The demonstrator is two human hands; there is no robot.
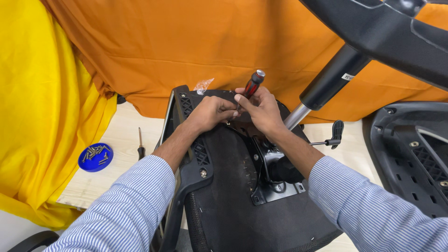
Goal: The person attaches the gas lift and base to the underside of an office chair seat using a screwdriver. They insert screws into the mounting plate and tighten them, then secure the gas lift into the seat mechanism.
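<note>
Over the upturned chair seat [233, 205], right hand [261, 109] grips the screwdriver [252, 85], left hand [212, 112] pinched beside it

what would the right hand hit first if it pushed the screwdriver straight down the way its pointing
Probably the underside of the chair seat just below the right hand; the screwdriver tip is hidden behind the fingers of the left hand.

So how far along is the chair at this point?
Done: the plate sits on the seat. In hand: the right hand holds a screwdriver at the seat's far edge, the left hand steadying. Left: screws lie in the blue lid.
</note>
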